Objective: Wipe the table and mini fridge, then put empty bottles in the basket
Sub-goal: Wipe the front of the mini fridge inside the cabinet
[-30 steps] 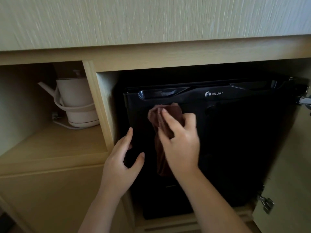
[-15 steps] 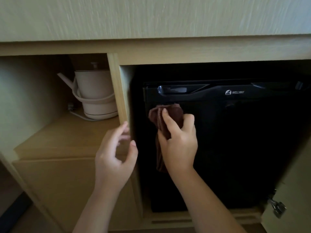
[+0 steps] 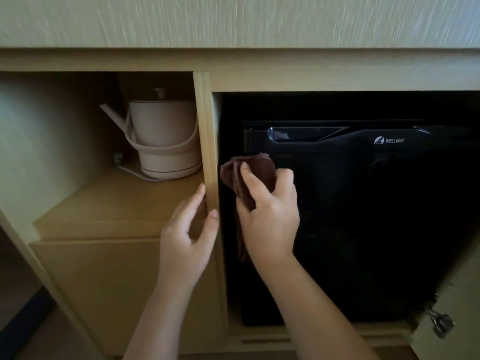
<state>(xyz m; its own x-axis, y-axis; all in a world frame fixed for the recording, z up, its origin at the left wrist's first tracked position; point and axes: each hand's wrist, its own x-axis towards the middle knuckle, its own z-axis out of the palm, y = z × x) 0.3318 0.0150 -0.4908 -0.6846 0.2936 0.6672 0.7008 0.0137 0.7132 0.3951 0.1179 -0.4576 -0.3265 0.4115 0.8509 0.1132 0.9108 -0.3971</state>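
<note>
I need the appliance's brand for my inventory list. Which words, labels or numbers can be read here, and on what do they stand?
"WELLWAY": white letters on the top band of the black mini fridge.
No other text or number can be seen.

Pale electric kettle (image 3: 161, 131) upright on its base, on wooden shelf (image 3: 104, 203) before me. Cord (image 3: 127, 171) trails left of kettle. Cabinet divider (image 3: 206, 141) just right of kettle. Metal hinge (image 3: 439, 323) far right, lower.

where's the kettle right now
In the head view the white kettle sits on its base at the back of the left shelf, just left of the wooden divider that separates it from the black mini fridge.
</note>
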